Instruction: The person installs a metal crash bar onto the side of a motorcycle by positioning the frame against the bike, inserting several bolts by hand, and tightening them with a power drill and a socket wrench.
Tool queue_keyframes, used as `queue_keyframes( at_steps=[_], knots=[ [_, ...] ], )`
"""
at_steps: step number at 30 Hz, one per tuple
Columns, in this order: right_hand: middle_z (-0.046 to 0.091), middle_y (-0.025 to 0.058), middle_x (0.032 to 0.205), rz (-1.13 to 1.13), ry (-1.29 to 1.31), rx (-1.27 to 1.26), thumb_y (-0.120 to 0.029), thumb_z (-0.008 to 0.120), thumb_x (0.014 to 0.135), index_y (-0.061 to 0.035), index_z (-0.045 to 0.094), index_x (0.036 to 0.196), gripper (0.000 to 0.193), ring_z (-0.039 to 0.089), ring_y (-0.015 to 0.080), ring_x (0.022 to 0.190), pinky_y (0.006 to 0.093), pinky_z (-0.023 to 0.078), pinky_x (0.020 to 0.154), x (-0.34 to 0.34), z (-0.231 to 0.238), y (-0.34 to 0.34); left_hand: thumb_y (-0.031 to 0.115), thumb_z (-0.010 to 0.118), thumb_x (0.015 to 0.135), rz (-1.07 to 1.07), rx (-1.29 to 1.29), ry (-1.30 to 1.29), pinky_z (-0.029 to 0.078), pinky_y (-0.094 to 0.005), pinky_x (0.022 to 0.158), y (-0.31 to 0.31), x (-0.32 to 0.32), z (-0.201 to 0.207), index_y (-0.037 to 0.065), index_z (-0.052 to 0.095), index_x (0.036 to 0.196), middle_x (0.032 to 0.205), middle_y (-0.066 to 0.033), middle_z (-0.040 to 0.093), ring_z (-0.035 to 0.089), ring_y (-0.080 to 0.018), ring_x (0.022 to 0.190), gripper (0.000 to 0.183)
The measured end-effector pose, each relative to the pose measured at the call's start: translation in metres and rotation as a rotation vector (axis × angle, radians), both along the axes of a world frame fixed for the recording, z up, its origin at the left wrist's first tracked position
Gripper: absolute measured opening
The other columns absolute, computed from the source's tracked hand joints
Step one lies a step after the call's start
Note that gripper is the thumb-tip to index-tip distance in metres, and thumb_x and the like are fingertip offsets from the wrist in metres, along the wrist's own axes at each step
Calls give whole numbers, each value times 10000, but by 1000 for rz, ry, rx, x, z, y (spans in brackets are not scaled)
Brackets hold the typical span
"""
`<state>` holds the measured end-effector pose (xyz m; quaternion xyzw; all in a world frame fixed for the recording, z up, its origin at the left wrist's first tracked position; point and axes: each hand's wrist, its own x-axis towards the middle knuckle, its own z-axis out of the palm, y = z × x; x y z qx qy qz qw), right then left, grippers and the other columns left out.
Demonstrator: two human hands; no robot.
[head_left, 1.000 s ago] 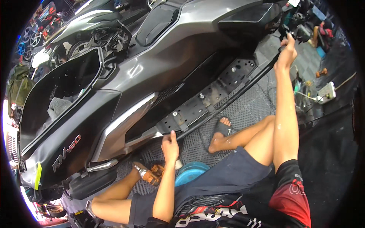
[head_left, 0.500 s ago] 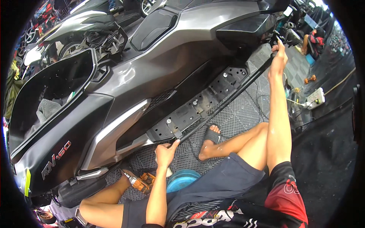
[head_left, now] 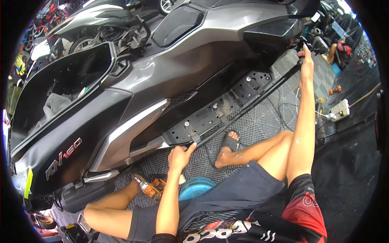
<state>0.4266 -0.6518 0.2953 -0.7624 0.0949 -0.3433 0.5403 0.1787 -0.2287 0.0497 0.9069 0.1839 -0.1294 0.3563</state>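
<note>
A long black tube (head_left: 259, 98) runs slantwise along the side of a grey and black scooter (head_left: 162, 77). My left hand (head_left: 178, 157) is closed at the tube's lower left part, thumb stretched along it. At the far right end my right hand (head_left: 306, 69) is around the tube's rounded tip, with one finger pointing up; its other fingers are partly hidden. Between the tube and the body panel lies a black footboard plate (head_left: 221, 106) with holes and several bolts. A small bracket joins or touches the tube near my left hand; which, I cannot tell.
An orange and black power drill (head_left: 150, 190) lies by my left leg, beside a blue round container (head_left: 196, 188). A white power strip (head_left: 340, 110) with cords is at the right. Another person (head_left: 343, 49) sits far right. A grey cloth (head_left: 56, 104) rests in the scooter's open compartment.
The whole view has shifted a little, so the scooter appears further right. Both hands stay on the tube, and the right hand's pointing finger looks straighter.
</note>
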Motion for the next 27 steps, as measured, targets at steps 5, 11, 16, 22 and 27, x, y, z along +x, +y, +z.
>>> queue_keyframes(
  at_steps=[5, 11, 16, 22, 27],
  knots=[
    [473, -33, 795, -29, -116, 36, -546, 583, 963, -92, 589, 807, 480, 407, 120, 753, 285, 323, 727, 10, -4, 12, 507, 520, 1008, -215, 536, -412, 580, -469, 637, -19, -7, -15, -15, 663, 736, 718, -239, 699, 736, -366, 761, 606],
    [590, 11, 877, -30, -66, 2, -572, 536, 973, -60, 670, 850, 544, 493, 154, 875, 293, 361, 851, 16, -8, -18, 677, 599, 892, -322, 427, -289, 581, -461, 632, -21, -3, 10, -11, 740, 754, 685, -220, 701, 730, -366, 669, 715],
    [652, 26, 1046, 29, 17, 109, -568, 499, 989, -53, 718, 1061, 564, 515, 168, 950, 300, 363, 901, 21, -7, -10, 315, 774, 784, -256, 385, -166, 598, -465, 759, -6, 9, -5, 23, 778, 821, 832, -223, 742, 751, -358, 818, 295],
    [604, 12, 1369, 41, -75, 22, -658, 463, 957, -173, 689, 1253, 611, 490, 200, 1248, 459, 366, 996, 36, -12, -49, 206, 768, 726, -254, 269, -41, 595, -455, 852, -8, 16, -3, 48, 789, 897, 944, -193, 760, 745, -354, 940, 234],
    [609, 50, 1350, 29, 61, 244, -666, 492, 934, -139, 598, 1370, 691, 542, 224, 1209, 451, 383, 1002, 20, 1, -32, 209, 758, 743, -273, 240, -72, 590, -459, 852, -3, 14, -6, 43, 784, 903, 949, -198, 757, 743, -357, 941, 232]
  ],
)
